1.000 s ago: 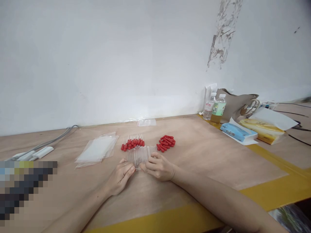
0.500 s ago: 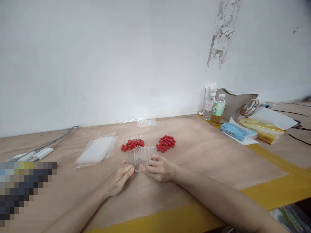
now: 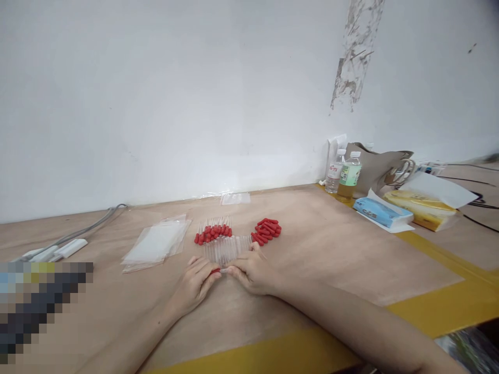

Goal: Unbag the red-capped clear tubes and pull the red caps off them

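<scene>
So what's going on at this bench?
A person sits at a brown wooden table, both hands close together. The left hand pinches a small red rubber cap at the end of a thin clear glass tube that the right hand holds. Beyond the hands lie a row of bare clear tubes, a batch of tubes already fitted with red caps, a loose pile of red caps and a stack of clear plastic bags.

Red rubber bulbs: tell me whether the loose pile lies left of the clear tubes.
No, the loose red bulbs lie to the right of the clear tubes.
</scene>
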Tool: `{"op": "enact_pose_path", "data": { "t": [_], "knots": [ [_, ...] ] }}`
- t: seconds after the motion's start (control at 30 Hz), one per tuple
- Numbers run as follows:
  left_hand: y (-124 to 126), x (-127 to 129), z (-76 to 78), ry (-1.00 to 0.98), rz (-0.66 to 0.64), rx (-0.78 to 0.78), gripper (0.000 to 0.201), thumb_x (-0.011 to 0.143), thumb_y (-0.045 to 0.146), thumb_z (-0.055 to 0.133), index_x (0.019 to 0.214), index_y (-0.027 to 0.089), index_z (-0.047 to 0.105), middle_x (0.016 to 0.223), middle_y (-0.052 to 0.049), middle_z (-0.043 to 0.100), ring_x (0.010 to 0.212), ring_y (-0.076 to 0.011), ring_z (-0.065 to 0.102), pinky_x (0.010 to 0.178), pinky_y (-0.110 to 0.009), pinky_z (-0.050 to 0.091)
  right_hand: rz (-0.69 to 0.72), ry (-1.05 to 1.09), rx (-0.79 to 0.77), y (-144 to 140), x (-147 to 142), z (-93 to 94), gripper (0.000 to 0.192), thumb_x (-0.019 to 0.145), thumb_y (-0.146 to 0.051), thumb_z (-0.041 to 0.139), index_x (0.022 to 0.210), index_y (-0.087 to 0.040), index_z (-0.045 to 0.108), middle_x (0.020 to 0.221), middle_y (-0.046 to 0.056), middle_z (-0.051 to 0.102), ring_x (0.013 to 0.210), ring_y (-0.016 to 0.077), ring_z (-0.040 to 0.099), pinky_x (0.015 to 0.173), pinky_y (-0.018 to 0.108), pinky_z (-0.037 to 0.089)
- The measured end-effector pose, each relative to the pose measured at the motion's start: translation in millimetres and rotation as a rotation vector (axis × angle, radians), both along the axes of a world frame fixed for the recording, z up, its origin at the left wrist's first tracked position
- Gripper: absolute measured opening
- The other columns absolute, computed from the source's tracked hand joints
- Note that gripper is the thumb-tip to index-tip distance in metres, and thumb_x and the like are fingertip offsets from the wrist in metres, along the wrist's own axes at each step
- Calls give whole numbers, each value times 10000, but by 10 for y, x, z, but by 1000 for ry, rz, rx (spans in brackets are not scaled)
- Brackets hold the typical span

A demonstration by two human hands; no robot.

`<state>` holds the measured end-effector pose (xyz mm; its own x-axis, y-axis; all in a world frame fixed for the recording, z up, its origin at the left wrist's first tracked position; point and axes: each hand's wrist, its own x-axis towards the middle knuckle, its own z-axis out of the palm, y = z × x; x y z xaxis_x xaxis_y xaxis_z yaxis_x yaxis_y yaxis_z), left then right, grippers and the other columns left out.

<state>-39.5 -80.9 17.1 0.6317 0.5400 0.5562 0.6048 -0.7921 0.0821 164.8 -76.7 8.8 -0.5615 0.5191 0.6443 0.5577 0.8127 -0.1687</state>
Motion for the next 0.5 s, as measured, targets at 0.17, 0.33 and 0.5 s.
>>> {"op": "enact_pose_path", "data": {
  "t": [0.17, 0.33, 0.5],
  "knots": [
    [-12, 14, 20, -4, 13, -6, 206, 879, 208, 346, 773, 168, 517, 639, 1, 530, 621, -129, 466, 667, -288, 308, 36, -34, 50, 43, -20, -32, 265, 868, -318, 427, 748, -173, 614, 651, -19, 603, 589, 76, 448, 687, 283, 194],
    [-26, 11, 29, 11, 6, -37, 246, 881, 186, 308, 713, 163, 486, 618, 2, 501, 606, -131, 445, 669, -297, 303, 58, -28, 250, 81, -25, -52, 243, 858, -313, 448, 741, -163, 598, 620, -19, 551, 604, 89, 429, 659, 279, 212],
    [-15, -5, 13, 29, 4, -52, 266, 884, 192, 295, 689, 163, 474, 606, 4, 481, 602, -127, 433, 674, -297, 311, 50, -81, 395, 87, 6, -30, 197, 858, -278, 456, 747, -157, 565, 601, -22, 498, 626, 98, 398, 654, 283, 218]
  ]
}}
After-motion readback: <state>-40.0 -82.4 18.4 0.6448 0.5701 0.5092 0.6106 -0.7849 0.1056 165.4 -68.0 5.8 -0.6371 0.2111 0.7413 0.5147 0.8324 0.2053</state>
